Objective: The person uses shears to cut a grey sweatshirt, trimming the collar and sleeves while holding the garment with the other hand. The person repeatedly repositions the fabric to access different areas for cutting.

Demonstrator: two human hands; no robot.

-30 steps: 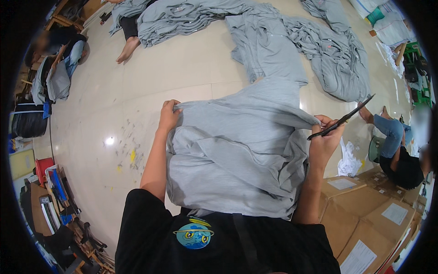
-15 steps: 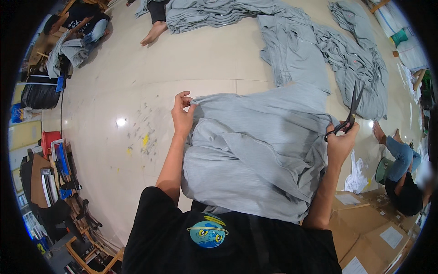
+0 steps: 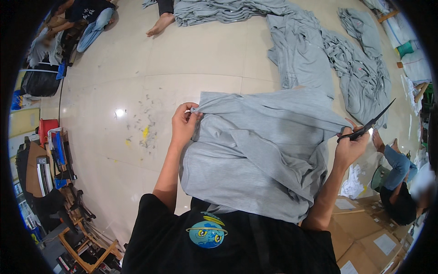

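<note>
A light grey knit garment [image 3: 237, 176] lies bunched across my lap, its upper part drawn out between both hands. My left hand [image 3: 183, 125] is closed, pinching the cloth at the upper left corner. At the opposite side, my right hand [image 3: 350, 148] grips black scissors [image 3: 376, 121] whose blades point up and to the right, away from the garment. The fingertips of that hand also touch the garment's right edge, apparently pinching it. My fingers partly cover the scissors' handles.
Piles of similar grey garments [image 3: 301, 55] cover the tiled floor ahead and right. Cardboard boxes [image 3: 365, 228] stand at lower right, near a seated person [image 3: 399, 173]. Another person [image 3: 89, 18] sits at far left, handling grey cloth. Racks and a wooden frame [image 3: 86, 251] line the left.
My right hand has moved right, and the scissors have tipped from nearly upright to slanting outward. The garment's upper edge is stretched farther to the right. My left hand has shifted slightly down.
</note>
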